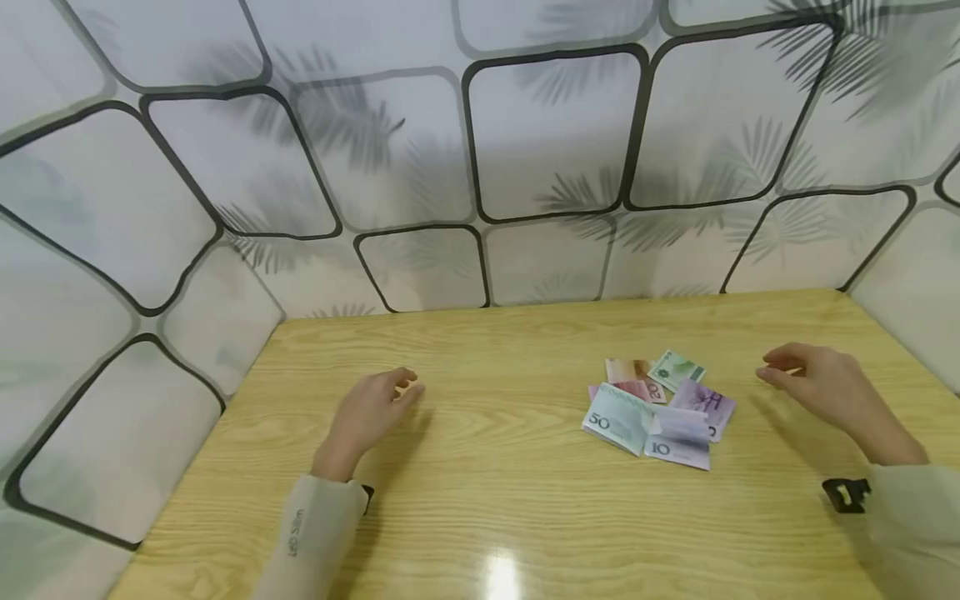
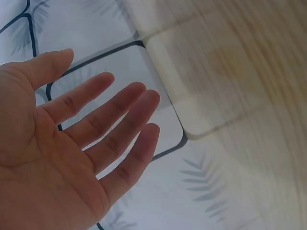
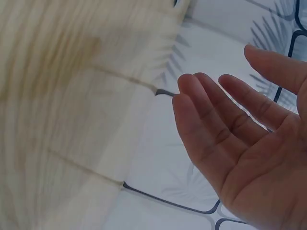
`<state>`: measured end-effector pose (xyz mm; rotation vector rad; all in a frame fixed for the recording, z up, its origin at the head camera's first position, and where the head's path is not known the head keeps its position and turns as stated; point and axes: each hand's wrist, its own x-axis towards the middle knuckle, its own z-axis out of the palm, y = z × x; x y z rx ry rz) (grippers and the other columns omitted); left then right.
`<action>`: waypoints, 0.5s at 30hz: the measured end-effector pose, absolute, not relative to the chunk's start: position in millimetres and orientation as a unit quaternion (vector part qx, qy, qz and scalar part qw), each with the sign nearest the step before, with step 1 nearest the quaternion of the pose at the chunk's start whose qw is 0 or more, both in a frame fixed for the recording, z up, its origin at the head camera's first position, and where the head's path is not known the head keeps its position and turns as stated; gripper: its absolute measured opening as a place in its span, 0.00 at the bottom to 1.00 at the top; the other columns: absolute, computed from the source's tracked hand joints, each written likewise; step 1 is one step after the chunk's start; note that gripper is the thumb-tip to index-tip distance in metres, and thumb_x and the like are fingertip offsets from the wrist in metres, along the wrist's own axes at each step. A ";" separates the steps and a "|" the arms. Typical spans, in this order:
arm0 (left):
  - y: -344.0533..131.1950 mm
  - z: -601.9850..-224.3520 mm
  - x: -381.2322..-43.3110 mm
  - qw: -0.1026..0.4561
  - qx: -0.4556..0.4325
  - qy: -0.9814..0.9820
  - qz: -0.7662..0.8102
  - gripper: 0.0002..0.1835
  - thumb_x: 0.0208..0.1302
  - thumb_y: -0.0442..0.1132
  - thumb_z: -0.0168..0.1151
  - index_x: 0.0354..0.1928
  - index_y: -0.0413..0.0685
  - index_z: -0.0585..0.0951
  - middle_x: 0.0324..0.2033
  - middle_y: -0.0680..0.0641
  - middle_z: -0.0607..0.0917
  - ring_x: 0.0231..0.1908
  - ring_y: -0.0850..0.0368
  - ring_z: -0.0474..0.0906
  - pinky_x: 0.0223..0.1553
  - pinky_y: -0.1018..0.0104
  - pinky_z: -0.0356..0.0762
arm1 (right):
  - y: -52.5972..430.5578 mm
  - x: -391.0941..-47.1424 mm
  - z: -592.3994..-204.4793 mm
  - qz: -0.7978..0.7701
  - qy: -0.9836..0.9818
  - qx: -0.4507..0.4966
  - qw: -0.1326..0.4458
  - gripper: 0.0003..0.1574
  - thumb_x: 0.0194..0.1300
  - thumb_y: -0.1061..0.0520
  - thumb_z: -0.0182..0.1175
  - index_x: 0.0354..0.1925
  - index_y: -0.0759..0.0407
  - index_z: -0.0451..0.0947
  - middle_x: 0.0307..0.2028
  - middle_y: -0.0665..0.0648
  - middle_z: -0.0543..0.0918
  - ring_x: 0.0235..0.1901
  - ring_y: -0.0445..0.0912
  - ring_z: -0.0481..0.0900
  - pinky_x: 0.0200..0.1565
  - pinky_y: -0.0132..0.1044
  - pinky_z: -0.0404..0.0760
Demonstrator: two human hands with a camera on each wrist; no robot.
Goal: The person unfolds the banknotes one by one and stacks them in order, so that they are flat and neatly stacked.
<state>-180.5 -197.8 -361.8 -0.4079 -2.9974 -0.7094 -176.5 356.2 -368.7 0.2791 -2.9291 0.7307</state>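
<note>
Several banknotes lie in a loose, overlapping pile right of the table's middle in the head view. A pale green 50 note [image 1: 618, 418] and a folded lilac 10 note [image 1: 678, 450] are at the front. Behind them are a purple note [image 1: 705, 404], a red 20 note [image 1: 636, 390], an orange-brown note [image 1: 626, 370] and a green note [image 1: 677, 368]. My left hand [image 1: 371, 408] hovers over the table well left of the pile, holding nothing, fingers relaxed and apart. To the pile's right, my right hand [image 1: 828, 387] is held with loosely bent fingers and nothing in them.
The wooden table [image 1: 480, 500] has a glossy top with a bright reflection near its front. A patterned wall covering [image 1: 555, 142] with dark outlines and palm leaves encloses the back and both sides. A dark wrist strap [image 1: 847, 495] shows by the right sleeve.
</note>
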 end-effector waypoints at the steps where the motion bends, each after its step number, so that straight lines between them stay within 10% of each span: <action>1: -195.6 -361.5 -182.3 0.013 -0.132 -0.963 -0.235 0.20 0.78 0.45 0.56 0.58 0.35 0.81 0.50 0.35 0.85 0.46 0.40 0.84 0.45 0.45 0.83 | 354.3 -176.8 -367.1 0.250 -0.963 0.090 0.048 0.24 0.75 0.55 0.59 0.51 0.80 0.76 0.40 0.73 0.85 0.34 0.61 0.86 0.31 0.47 0.84; 15: -167.2 -360.4 -193.8 -0.025 -0.155 -0.919 -0.362 0.16 0.79 0.40 0.54 0.54 0.32 0.82 0.38 0.38 0.86 0.34 0.46 0.85 0.36 0.55 0.84 | 330.1 -186.6 -358.0 0.416 -0.906 0.076 -0.022 0.23 0.75 0.60 0.58 0.53 0.83 0.73 0.40 0.67 0.86 0.31 0.38 0.84 0.34 0.35 0.87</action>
